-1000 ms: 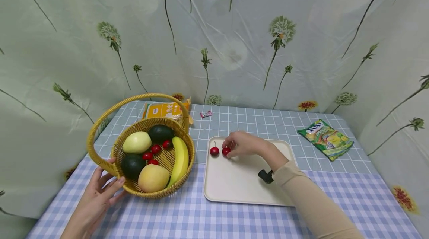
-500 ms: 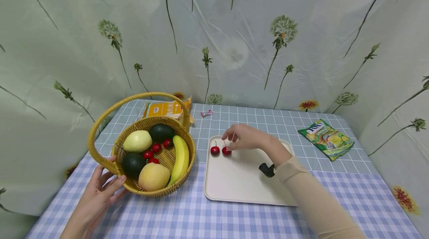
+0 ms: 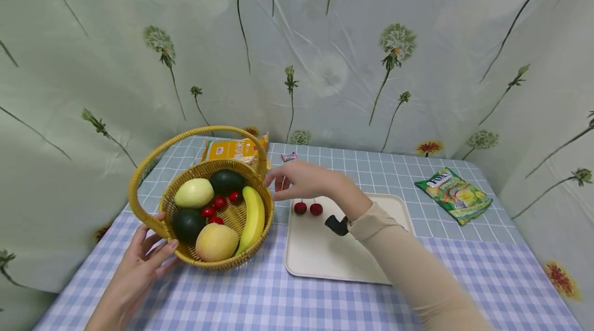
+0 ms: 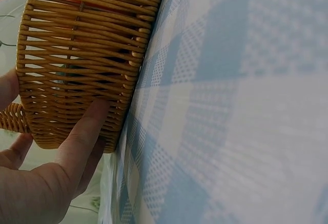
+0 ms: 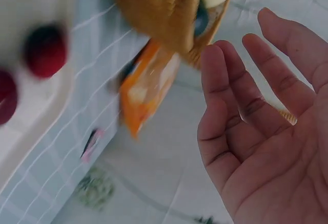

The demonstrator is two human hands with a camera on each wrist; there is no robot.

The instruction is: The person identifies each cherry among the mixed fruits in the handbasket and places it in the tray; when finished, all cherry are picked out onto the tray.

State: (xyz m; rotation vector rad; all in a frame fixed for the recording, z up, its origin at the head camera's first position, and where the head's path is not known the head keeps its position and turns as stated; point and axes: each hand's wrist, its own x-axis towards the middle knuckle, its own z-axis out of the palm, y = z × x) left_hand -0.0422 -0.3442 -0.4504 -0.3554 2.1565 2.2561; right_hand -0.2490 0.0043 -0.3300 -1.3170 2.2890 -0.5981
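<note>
A woven yellow basket (image 3: 227,265) with a tall handle stands at the left in the head view. Inside lie a banana (image 3: 253,220), a peach (image 3: 216,242), a pale green fruit (image 3: 194,193), two dark green fruits (image 3: 187,226) and several cherries (image 3: 219,203). My left hand (image 3: 141,259) touches its near left side, fingers and thumb spread about the handle's base; straight fingers (image 4: 84,131) press the wicker wall. Over the gap between basket and tray hovers my right hand (image 3: 301,181), palm bare. Two cherries (image 3: 316,209) with stems sit on the cream tray (image 3: 325,256).
An orange snack bag (image 3: 227,149) lies behind the basket, and a small pink wrapped candy (image 3: 289,156) near the back edge. At the far right is a green candy bag (image 3: 455,194). A dark device (image 3: 336,225) is fixed at my right wrist.
My right hand has left the right-hand cherry on the tray, risen and moved left to the basket's right rim. The left hand stays at the basket. The view has shifted slightly.
</note>
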